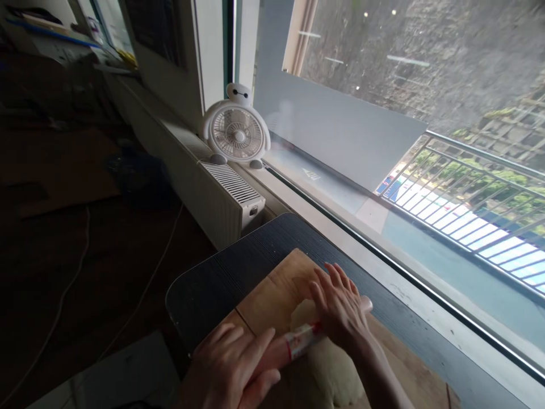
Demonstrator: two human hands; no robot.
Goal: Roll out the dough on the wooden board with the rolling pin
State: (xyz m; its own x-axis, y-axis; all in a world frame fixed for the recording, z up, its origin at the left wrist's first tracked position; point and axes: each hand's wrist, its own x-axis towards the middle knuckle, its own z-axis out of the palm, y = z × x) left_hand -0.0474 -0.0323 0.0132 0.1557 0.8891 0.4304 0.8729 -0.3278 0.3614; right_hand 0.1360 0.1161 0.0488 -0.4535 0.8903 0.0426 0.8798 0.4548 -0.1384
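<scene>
Pressing evenly through both palms should keep the pale dough slab (330, 369) uniform. The left hand (232, 369) curls loosely over one end of the pink cylindrical rolling pin (298, 343), the right hand (340, 309) lies flat-fingered on the other; dough sits beneath, on the wooden board (272, 289) atop the dark bench (221, 278).

A home, likely an upper-floor flat: a wooden board (272, 295) rests on a small dark table (221, 278) pushed against a large window (426, 113), beside a white radiator (225, 193) topped by a cartoon-character desk fan (236, 133). A balcony railing (481, 187) overlooks treetops outside.
</scene>
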